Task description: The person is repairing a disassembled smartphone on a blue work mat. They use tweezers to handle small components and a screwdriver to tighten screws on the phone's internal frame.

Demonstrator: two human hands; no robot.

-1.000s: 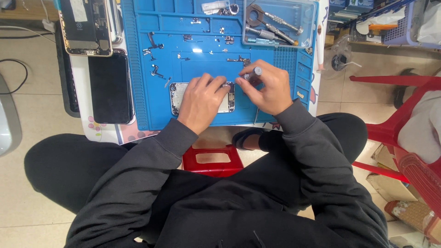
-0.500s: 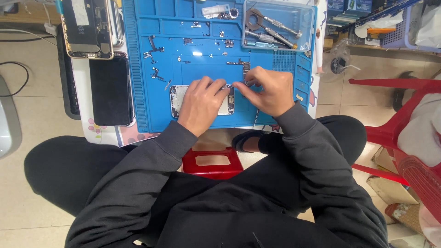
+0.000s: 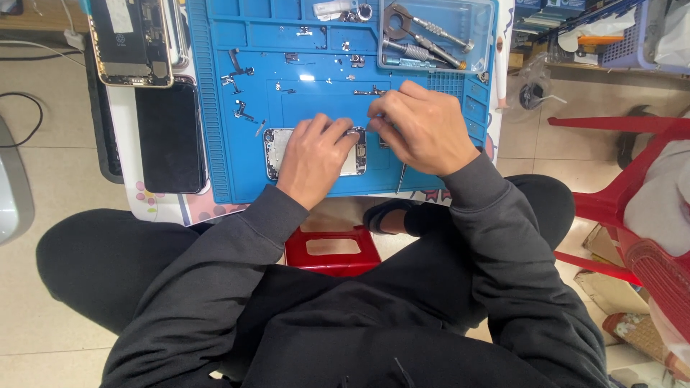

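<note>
1. Both hands meet over an opened phone (image 3: 273,151) lying flat on the blue mat (image 3: 215,108). The left hand (image 3: 313,158) presses down on the phone, fingers spread across it, seemingly to pin it so it cannot slide.
2. The right hand (image 3: 424,129) is curled, its fingertips pinched together at the phone's far right corner, touching the left fingertips. Whatever they pinch is hidden; a thin tool shaft (image 3: 401,178) shows just below the hand, but I cannot tell whether the hand grips it.
3. The phone sits near the mat's near edge, close to the body, where both wrists can rest while working.
4. Small screws and brackets (image 3: 241,90) are laid apart on the mat to the far left of the hands, likely kept separate so each stays findable.
5. A clear tray (image 3: 485,43) with screwdrivers stands at the mat's far right, within reach of the right hand.
6. Left of the mat lie a black screen (image 3: 169,136) and, farther off, an open phone shell (image 3: 129,39), set aside from the work.
7. A red stool (image 3: 330,251) stands between the knees, under the tabletop's near edge.
</note>
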